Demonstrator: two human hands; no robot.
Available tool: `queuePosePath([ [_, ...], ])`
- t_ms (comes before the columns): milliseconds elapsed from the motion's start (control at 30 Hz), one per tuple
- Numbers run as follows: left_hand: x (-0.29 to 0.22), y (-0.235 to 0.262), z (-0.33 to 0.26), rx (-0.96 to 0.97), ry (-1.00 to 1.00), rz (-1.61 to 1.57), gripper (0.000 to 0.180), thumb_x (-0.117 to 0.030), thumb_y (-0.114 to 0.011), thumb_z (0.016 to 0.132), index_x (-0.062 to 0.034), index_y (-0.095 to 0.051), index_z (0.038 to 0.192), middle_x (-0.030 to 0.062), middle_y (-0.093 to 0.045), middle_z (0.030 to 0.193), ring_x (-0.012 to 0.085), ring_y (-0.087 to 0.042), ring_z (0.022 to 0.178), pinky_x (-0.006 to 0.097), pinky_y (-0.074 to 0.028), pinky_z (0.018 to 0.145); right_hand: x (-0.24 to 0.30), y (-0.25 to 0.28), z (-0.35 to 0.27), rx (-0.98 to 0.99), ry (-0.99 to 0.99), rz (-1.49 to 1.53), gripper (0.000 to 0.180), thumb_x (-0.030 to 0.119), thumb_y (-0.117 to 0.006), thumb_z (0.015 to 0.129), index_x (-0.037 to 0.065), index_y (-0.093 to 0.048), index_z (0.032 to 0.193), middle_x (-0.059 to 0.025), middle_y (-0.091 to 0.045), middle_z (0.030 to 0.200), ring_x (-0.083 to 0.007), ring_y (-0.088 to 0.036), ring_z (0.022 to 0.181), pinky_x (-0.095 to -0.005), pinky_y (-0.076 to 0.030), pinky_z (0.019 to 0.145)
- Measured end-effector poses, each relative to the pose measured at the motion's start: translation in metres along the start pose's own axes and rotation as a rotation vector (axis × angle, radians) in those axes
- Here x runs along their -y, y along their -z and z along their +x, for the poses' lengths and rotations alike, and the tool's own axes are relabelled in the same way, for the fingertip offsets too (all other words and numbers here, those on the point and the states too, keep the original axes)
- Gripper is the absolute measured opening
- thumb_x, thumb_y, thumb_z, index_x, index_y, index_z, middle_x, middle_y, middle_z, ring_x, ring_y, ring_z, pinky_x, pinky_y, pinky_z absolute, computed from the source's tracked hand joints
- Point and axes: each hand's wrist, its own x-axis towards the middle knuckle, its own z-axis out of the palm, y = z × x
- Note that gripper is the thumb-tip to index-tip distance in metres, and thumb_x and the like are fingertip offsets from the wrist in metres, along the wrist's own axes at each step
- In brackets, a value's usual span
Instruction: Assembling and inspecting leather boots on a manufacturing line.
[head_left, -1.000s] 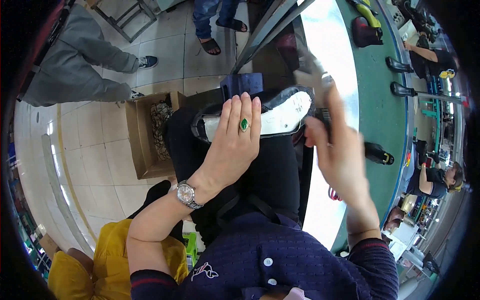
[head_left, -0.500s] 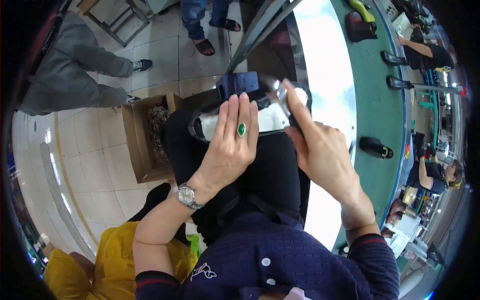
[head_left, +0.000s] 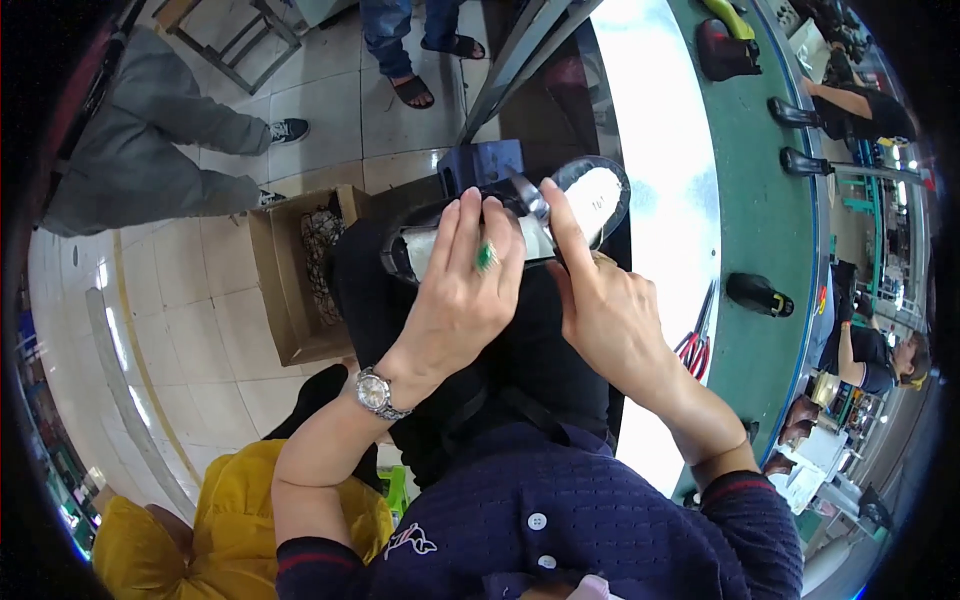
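Note:
On my lap lies a dark shoe [head_left: 590,205], bottom up, with a white inner sole board facing me and dark upper material around its rim. Across the left half of it lies my left hand [head_left: 465,260], fingers together and reaching over the far edge; its thumb is hidden. My right hand [head_left: 605,305] is closed around a hand tool [head_left: 530,197] with a shiny curved metal head, which is at the middle of the shoe. The tool's handle is mostly covered by that hand, so its exact kind is unclear. My right index finger stretches along the metal head.
Red-handled scissors [head_left: 695,348] lie on the white bench strip [head_left: 660,150] at right. Beyond it, a green belt [head_left: 745,225] carries several shoes. A dark blue block [head_left: 482,162] stands behind the shoe. Left of my knees is a cardboard box [head_left: 275,285]. Other people are around.
My right hand has moved left and slightly nearer with the tool, uncovering the shoe's right end and the scissors. My left fingers have bent a little.

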Motion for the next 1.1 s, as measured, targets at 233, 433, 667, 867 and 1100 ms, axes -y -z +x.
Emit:
queuePosePath([
  [233,0.086,0.036,0.006,0.257,0.426,-1.01,0.035,-0.014,-0.071,0.082,-0.0017,-0.068,0.115,0.0173,-0.069,0.11,0.0293,-0.067,0.101,0.033,-0.051,0.089,-0.017,0.017,-0.009,0.299,-0.039,0.868,0.061,0.009,-0.053,0.097,0.004,-0.023,0.15,-0.0182,-0.068,0.104,-0.0259,-0.069,0.092,-0.0354,-0.054,0.078],
  [433,0.076,0.016,-0.002,0.015,0.378,-0.85,0.034,-0.007,-0.063,0.087,-0.0034,-0.063,0.121,0.0165,-0.071,0.094,0.0303,-0.07,0.077,0.034,-0.054,0.069,0.002,0.017,0.014,0.723,-0.329,1.464,0.057,0.012,-0.048,0.101,0.005,-0.022,0.151,-0.0136,-0.065,0.105,-0.0196,-0.065,0.098,-0.0313,-0.051,0.087],
  [667,0.064,0.032,-0.003,0.187,0.263,-0.859,0.081,-0.01,-0.081,0.066,0.0034,-0.045,0.137,0.0194,-0.054,0.132,0.0344,-0.052,0.121,0.041,-0.041,0.103,0.008,-0.003,0.003,0.468,-0.101,1.039,0.05,0.009,-0.05,0.1,0.001,-0.025,0.143,-0.009,-0.059,0.073,-0.0163,-0.061,0.061,-0.0308,-0.051,0.058],
  [867,0.044,0.015,-0.015,0.06,0.203,-0.583,0.085,0.001,-0.08,0.057,0.0002,-0.049,0.135,0.0163,-0.056,0.131,0.0346,-0.053,0.115,0.041,-0.044,0.099,0.002,0.02,0.01,0.596,-0.123,0.906,0.056,0.004,-0.051,0.097,0.003,-0.028,0.148,-0.0117,-0.065,0.08,-0.0162,-0.065,0.069,-0.0304,-0.051,0.065],
  [1100,0.038,0.019,-0.011,0.073,0.118,-0.388,0.077,-0.006,-0.078,0.063,0.0029,-0.05,0.134,0.0185,-0.054,0.132,0.0352,-0.052,0.116,0.042,-0.043,0.101,0.014,0.014,0.013,-0.208,-0.051,0.232,0.069,0.006,-0.059,0.09,0.012,-0.027,0.151,-0.022,-0.065,0.076,-0.0397,-0.066,0.069,-0.0418,-0.052,0.062],
])
